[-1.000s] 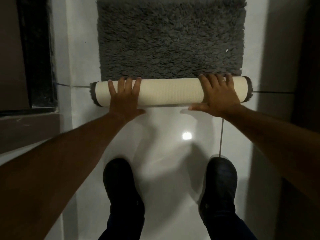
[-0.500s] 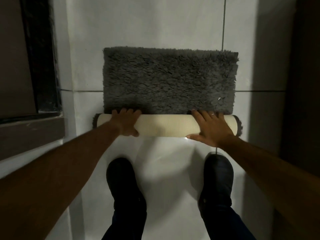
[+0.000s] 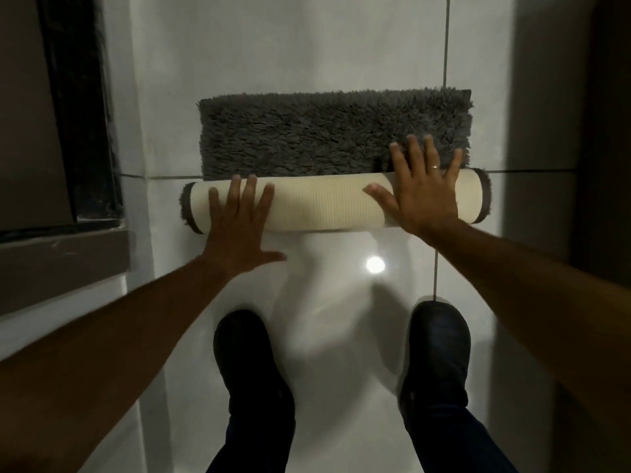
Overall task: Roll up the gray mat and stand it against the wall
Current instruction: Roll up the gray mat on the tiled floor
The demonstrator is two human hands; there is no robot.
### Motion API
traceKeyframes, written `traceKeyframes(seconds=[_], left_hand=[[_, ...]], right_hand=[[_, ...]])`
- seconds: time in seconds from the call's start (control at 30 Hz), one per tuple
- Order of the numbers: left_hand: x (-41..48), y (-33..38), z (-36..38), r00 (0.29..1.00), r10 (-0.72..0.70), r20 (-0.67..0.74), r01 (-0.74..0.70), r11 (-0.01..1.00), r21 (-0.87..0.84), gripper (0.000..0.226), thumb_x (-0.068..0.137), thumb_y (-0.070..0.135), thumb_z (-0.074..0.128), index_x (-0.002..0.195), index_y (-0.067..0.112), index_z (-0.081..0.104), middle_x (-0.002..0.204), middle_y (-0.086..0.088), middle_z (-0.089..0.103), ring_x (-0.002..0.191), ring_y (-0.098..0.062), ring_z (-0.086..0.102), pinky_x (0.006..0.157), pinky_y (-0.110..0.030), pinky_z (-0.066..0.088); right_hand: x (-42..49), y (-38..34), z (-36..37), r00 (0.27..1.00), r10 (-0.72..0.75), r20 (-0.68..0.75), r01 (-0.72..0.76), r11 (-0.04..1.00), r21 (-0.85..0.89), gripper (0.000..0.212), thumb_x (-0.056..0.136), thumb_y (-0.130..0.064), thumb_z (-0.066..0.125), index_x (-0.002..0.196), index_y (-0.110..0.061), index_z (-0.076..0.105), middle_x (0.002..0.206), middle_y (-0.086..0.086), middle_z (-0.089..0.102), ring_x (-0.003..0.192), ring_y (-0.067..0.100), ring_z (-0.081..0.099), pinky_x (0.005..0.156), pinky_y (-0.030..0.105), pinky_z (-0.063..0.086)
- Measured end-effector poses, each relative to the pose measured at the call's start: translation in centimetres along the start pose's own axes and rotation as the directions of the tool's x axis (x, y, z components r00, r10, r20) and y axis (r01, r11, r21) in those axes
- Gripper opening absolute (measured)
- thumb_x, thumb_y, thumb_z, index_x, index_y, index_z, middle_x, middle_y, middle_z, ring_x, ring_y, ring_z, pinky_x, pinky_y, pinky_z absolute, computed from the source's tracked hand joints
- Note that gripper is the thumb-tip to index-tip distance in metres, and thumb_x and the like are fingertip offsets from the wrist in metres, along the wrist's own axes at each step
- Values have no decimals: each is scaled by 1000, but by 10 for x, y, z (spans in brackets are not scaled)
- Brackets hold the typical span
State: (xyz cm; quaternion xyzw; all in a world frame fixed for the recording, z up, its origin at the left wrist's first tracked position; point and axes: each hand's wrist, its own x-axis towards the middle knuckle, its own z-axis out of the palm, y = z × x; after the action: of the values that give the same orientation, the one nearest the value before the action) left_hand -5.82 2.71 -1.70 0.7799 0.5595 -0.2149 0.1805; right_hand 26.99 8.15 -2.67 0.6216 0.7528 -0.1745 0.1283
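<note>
The shaggy gray mat (image 3: 327,131) lies on the white tiled floor, its near part wound into a thick roll (image 3: 327,203) with the cream ribbed backing facing out. My left hand (image 3: 239,227) presses flat on the roll's left part, fingers spread, palm partly on the floor. Over the right part of the roll lies my right hand (image 3: 423,189), fingers spread and tips reaching onto the flat gray pile. Neither hand grips; both rest open on the roll. A short strip of mat stays flat beyond the roll.
My two dark shoes (image 3: 252,363) (image 3: 437,353) stand on the glossy floor (image 3: 341,302) just behind the roll. A dark door frame and a brown step (image 3: 65,261) lie at the left. A dark wall (image 3: 560,165) runs along the right.
The roll has moved forward and grown thicker; the flat gray strip is shorter. Both hands have slid up over the roll with fingers spread wider.
</note>
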Motion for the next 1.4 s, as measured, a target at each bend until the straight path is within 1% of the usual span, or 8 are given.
traceKeyframes(seconds=[0.27, 0.43, 0.57, 0.67, 0.8, 0.9, 1.1, 1.4], left_hand=[[28, 2, -8, 991, -91, -101, 89, 996, -22, 81, 63, 55, 81, 128, 16, 49, 119, -19, 61, 107, -41, 56, 95, -64, 40], [-12, 5, 13, 937, -104, 333, 168, 971, -168, 87, 67, 62, 74, 136, 26, 36, 137, -10, 49, 125, -39, 43, 103, -64, 30], [-19, -21, 12, 736, 39, 675, 204, 939, -276, 102, 61, 69, 74, 144, 33, 26, 145, -6, 44, 130, -33, 40, 110, -61, 24], [-30, -21, 17, 851, -14, 525, 153, 963, -224, 112, 66, 66, 75, 152, 37, 11, 160, -8, 21, 144, -34, 17, 113, -65, 7], [-34, -17, 18, 965, 37, 258, 89, 885, -457, 115, 69, 63, 73, 150, 44, -6, 165, -1, 1, 150, -26, -1, 114, -67, -4], [-9, -9, 7, 953, 59, 297, 45, 942, -333, 134, 54, 89, 60, 152, 33, -11, 165, 0, -1, 150, -30, -2, 114, -68, 1], [46, -24, -22, 861, 91, 500, 147, 897, -416, 131, 50, 70, 82, 152, 23, 14, 151, -8, 42, 129, -31, 45, 100, -49, 41], [59, -24, -24, 804, 22, 594, 157, 956, -249, 123, 46, 77, 79, 146, 22, 30, 142, -14, 42, 128, -35, 41, 102, -52, 40]], right_hand=[[-21, 9, -2, 979, -179, 100, 186, 981, -62, 118, 67, -85, 56, 153, -12, 23, 156, 23, 31, 144, 45, 24, 114, 71, 12], [-66, -5, 10, 954, -239, 180, 256, 964, -76, 121, 68, -88, 51, 155, -8, 21, 159, 24, 26, 147, 45, 18, 115, 69, 9], [-89, -18, 21, 920, -306, 244, 333, 939, -78, 114, 75, -85, 45, 156, -10, 20, 160, 21, 26, 148, 43, 20, 115, 69, 9], [-81, -26, 23, 924, -295, 244, 328, 938, -110, 103, 84, -82, 31, 156, -10, 20, 157, 22, 32, 144, 44, 28, 114, 69, 17], [-30, -21, 6, 885, -356, 301, 394, 916, -74, 112, 76, -90, 21, 156, -12, 15, 158, 19, 30, 137, 42, 37, 109, 65, 29], [10, -19, -6, 869, -391, 303, 407, 914, 12, 114, 73, -92, 24, 155, -14, 14, 162, 18, 21, 141, 42, 32, 110, 65, 28], [32, -22, -12, 902, -310, 301, 311, 949, 45, 105, 77, -87, 17, 156, -18, 16, 164, 15, 16, 149, 37, 16, 115, 67, 11], [23, -22, -13, 878, -340, 337, 346, 937, 44, 104, 77, -86, 15, 155, -17, 17, 163, 15, 20, 149, 36, 20, 113, 66, 16]])
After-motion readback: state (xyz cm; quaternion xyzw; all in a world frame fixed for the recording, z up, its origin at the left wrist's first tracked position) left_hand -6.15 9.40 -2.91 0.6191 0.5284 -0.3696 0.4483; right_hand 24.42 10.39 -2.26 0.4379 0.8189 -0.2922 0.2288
